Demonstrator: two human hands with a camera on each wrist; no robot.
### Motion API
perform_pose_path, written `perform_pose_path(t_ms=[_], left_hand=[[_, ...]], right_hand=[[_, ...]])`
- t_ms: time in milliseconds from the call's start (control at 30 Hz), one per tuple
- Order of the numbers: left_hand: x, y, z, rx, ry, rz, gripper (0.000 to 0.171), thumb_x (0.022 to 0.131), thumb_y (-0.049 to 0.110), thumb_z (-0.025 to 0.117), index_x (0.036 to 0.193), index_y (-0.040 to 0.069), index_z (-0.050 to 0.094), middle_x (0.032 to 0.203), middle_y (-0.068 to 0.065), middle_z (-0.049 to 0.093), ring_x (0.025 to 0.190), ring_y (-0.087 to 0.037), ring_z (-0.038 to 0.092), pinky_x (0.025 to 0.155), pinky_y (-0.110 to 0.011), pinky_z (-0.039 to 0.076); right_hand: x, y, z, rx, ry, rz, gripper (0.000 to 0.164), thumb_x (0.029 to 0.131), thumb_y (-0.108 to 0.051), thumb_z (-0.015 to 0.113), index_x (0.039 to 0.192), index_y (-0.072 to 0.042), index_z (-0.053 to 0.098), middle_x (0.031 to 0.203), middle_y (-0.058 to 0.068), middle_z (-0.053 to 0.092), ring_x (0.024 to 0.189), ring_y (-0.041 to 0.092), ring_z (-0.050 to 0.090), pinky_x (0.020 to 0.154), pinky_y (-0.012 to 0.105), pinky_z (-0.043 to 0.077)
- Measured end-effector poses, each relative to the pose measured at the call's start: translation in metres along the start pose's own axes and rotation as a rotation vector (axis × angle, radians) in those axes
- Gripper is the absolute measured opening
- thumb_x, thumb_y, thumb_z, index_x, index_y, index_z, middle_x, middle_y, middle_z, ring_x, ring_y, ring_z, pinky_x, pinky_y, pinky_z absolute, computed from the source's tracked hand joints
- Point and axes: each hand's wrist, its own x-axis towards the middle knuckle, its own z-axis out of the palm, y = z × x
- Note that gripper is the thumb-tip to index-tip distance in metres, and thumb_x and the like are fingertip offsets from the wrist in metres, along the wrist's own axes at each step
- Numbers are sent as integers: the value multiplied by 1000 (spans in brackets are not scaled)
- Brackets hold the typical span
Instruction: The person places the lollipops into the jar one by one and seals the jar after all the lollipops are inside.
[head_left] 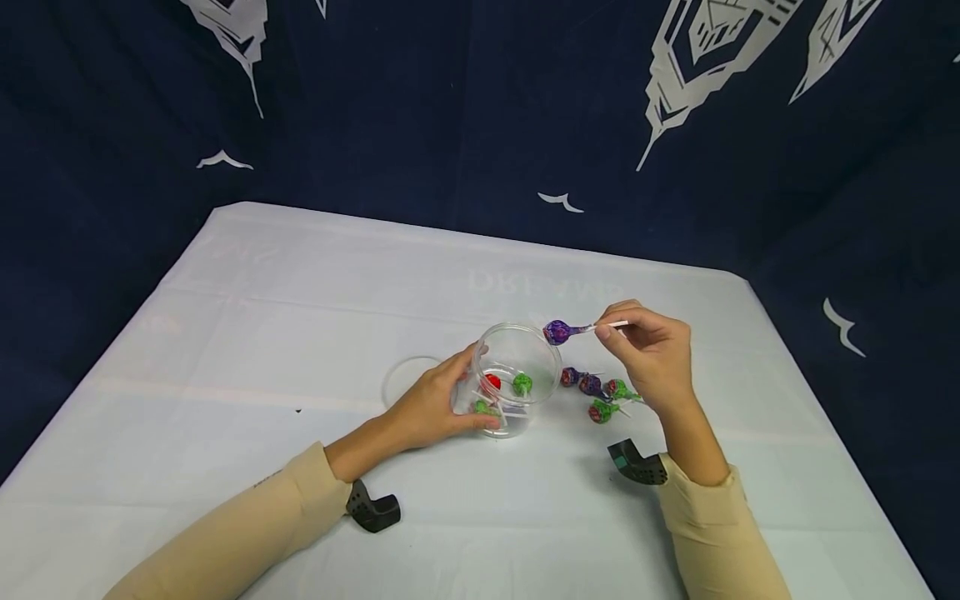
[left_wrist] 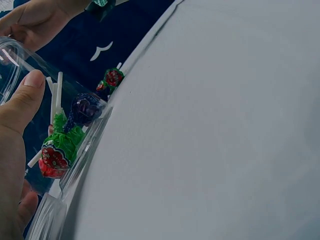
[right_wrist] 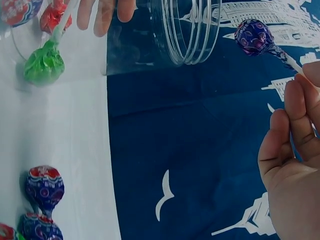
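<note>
My left hand (head_left: 435, 403) grips a clear plastic jar (head_left: 517, 354) around its side, its mouth tilted up. Inside lie several wrapped lollipops: a red one (head_left: 492, 382), a green one (head_left: 522, 384) and, in the left wrist view, a purple one (left_wrist: 84, 110). By its white stick, my right hand (head_left: 651, 354) pinches a purple lollipop (head_left: 557, 332) between thumb and fingers. In the head view its wrapped head appears at the jar's rim; the right wrist view shows it apart from the mouth.
Right of the jar, purple lollipops (head_left: 592, 386) and green lollipops (head_left: 602, 411) lie on the white tablecloth (head_left: 300, 467). A clear round lid (head_left: 388, 385) lies behind my left hand. A dark blue patterned cloth (head_left: 450, 117) hangs beyond the table.
</note>
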Motion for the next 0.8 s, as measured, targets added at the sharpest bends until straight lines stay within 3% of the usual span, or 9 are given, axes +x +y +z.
perform_pose_path(t_ms=[400,600,800], left_hand=[[-1,0,-1,-6,-8,8,99,71,56,69,147,19,17,130,-7,49,116,-12,45,96,-31,40],[0,0,-1,4,7,20,101,70,52,72,147,19,17,130,-6,49,115,-13,47,95,-31,41],[0,-1,-1,3,1,23,101,70,53,72,147,19,15,134,-7,45,119,-14,44,98,-30,38]], right_hand=[[5,3,20,51,-84,-10,15,76,21,57,81,9,65,80,15,62,81,23,53,72,26,47],[4,10,25,49,-129,8,17,73,24,58,82,11,64,80,15,61,82,22,52,73,27,46],[4,11,24,14,-101,37,13,74,22,60,82,13,64,79,13,62,81,21,52,71,25,45]])
